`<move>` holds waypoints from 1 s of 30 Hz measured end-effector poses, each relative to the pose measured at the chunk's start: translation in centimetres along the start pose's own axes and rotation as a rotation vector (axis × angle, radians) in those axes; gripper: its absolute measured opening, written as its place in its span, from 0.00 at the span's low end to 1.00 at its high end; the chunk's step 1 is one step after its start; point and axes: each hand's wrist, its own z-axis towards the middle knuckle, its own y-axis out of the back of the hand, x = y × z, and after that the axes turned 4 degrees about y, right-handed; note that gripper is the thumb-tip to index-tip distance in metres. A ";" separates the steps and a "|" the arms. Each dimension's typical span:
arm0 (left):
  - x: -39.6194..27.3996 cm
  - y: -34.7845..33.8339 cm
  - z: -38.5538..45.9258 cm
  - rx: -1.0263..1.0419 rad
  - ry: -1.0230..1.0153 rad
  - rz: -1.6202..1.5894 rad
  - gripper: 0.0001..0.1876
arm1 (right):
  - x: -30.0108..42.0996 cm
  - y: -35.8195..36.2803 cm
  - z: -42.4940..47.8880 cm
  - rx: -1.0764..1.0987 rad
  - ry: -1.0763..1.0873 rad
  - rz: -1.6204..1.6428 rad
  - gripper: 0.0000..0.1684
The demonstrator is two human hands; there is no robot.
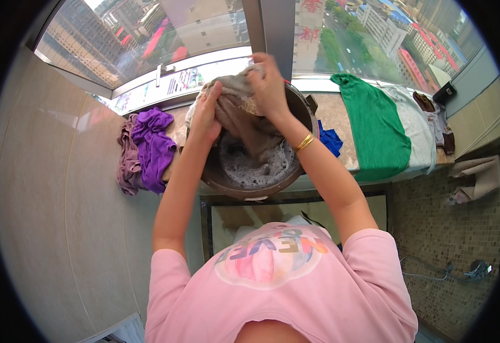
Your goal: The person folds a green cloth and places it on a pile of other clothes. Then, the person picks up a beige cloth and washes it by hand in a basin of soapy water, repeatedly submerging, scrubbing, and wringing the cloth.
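A wet grey-brown cloth [241,107] is held up between my two hands, its lower end hanging into a dark round tub [250,192]. Suds and dark water [254,165] fill the bottom of the tub. My left hand [207,113] grips the cloth's left side, thumb on top. Slightly higher and to the right, my right hand [269,88], a little blurred, pinches the upper part of the cloth; gold bangles circle that wrist. A paler, whitish part of fabric shows beside my left hand.
The tub stands on a stone ledge [340,124] below the windows. Purple [153,148] and mauve garments [127,158] lie left of it. To the right are a blue cloth [330,139], a green cloth [376,128], a whitish towel [417,128] and a brown-and-grey garment [442,124].
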 end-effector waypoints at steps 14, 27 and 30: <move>5.4 2.4 3.8 0.572 -0.103 -0.302 0.14 | 3.5 -3.4 -2.6 0.165 0.421 -0.283 0.12; 0.5 -0.6 0.0 -0.044 -0.139 0.263 0.17 | 0.5 1.9 -2.5 0.681 0.177 -0.409 0.23; 0.3 0.4 -0.2 0.005 -0.283 0.680 0.17 | 2.3 3.2 -0.6 0.680 -0.022 -0.200 0.18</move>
